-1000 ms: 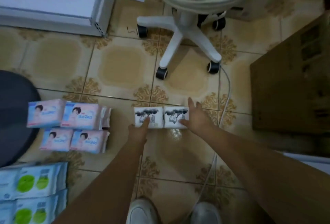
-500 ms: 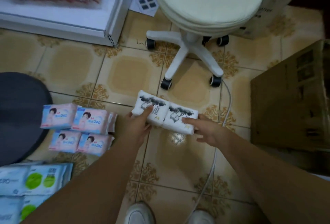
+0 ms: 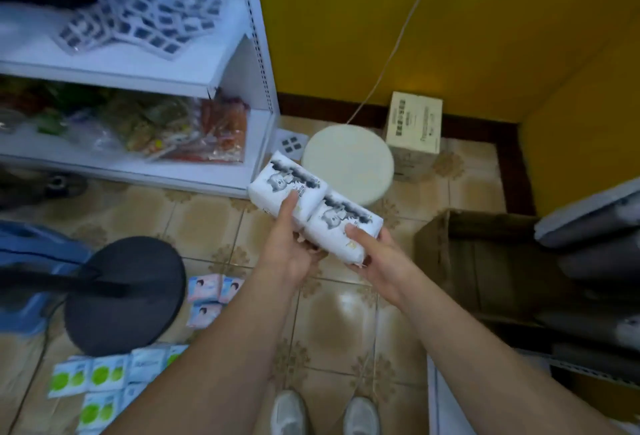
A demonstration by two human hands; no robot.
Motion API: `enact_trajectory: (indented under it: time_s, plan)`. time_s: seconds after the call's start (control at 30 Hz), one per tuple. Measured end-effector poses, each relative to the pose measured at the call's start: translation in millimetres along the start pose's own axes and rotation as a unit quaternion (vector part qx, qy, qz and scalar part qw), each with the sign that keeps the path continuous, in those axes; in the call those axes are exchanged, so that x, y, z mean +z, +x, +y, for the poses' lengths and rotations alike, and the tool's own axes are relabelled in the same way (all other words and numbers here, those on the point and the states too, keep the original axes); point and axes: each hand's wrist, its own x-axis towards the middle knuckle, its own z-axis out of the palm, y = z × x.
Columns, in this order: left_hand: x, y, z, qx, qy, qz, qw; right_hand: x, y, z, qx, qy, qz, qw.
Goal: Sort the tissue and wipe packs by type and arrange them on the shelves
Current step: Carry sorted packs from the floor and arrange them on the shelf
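While the person stood on the patterned tan floor tiles (image 3: 204, 213), both hands held a pair of white soft tissue packs printed with grey cartoon animals, side by side and touching, tilted so the far end rose toward eleven o'clock. The left hand (image 3: 289, 247) gripped the left white tissue pack (image 3: 287, 185), thumb pressed on its top face and fingers curled beneath. The right hand (image 3: 375, 258) gripped the right white tissue pack (image 3: 341, 225) the same way, thumb on top, fingers hidden under it. Both packs hung in the air above the floor, just beside the lower corner of the white metal shelf unit (image 3: 258, 64), which stood at ten o'clock from them.

On the lower shelf lay clear bags of colourful snacks (image 3: 173, 126); on the shelf above, a fan of white cards with dark squares (image 3: 138, 24). At one o'clock from the held packs stood a round cream stool seat (image 3: 348, 161), and beyond it a small pale cardboard box (image 3: 414, 129) against the yellow wall (image 3: 450, 26). An open brown cardboard carton (image 3: 478, 261) sat at three o'clock.

At seven o'clock, on the floor, lay small pink and blue wipe packs (image 3: 211, 296), and further down at the same bearing a cluster of white packs with green circles (image 3: 104, 379). A round black fan base (image 3: 124, 296) rested between those groups and the shelf. Two white shoes (image 3: 325, 414) showed at six o'clock.
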Motion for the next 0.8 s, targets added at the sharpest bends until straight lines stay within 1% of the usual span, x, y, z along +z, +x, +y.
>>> enact_trajectory:
  time_s: [0.07,0.13,0.23,0.3,0.37,0.43,0.5,0.6,0.67,0.73,0.77,0.8]
  plan:
    - [47.0,-55.6,33.3,0.054,-0.019,-0.018,0.998,23.9,-54.4,-52.3,-0.052,-0.016,0.008,0.998]
    - [92.9,-107.6,64.3,0.117,-0.029,-0.015,0.993,46.2,-106.9,-102.9,-0.115,-0.043,0.016,0.992]
    - [152.3,-187.1,103.8,0.224,0.018,0.033,0.974,76.1,-186.7,-169.0,-0.183,-0.088,0.016,0.979]
    - [181.3,-235.6,126.1,0.288,0.064,0.044,0.954,87.8,-236.4,-205.3,-0.218,-0.116,0.02,0.969]
    - [206.6,-281.6,149.8,0.338,0.103,0.013,0.935,91.0,-284.7,-240.7,-0.239,-0.129,0.029,0.962]
    - [228.3,-322.6,171.2,0.37,0.172,-0.061,0.911,86.8,-332.3,-278.1,-0.265,-0.125,0.036,0.955]
    - [252.0,-368.1,191.0,0.402,0.265,-0.134,0.866,75.9,-377.9,-317.2,-0.313,-0.117,0.052,0.941]
    - [284.1,-420.9,213.1,0.44,0.394,-0.216,0.777,58.4,-444.5,-370.5,-0.41,-0.156,0.115,0.891]
    - [308.5,-454.0,219.6,0.448,0.486,-0.274,0.698,46.6,-491.8,-396.4,-0.455,-0.192,0.174,0.852]
    - [332.2,-483.2,219.9,0.45,0.559,-0.316,0.621,34.6,-538.1,-409.9,-0.487,-0.234,0.215,0.813]
    - [342.8,-497.4,216.2,0.453,0.587,-0.336,0.581,28.3,-560.2,-411.5,-0.49,-0.252,0.227,0.803]
    - [352.7,-511.9,209.7,0.464,0.611,-0.36,0.53,21.4,-580.5,-409.6,-0.487,-0.262,0.231,0.801]
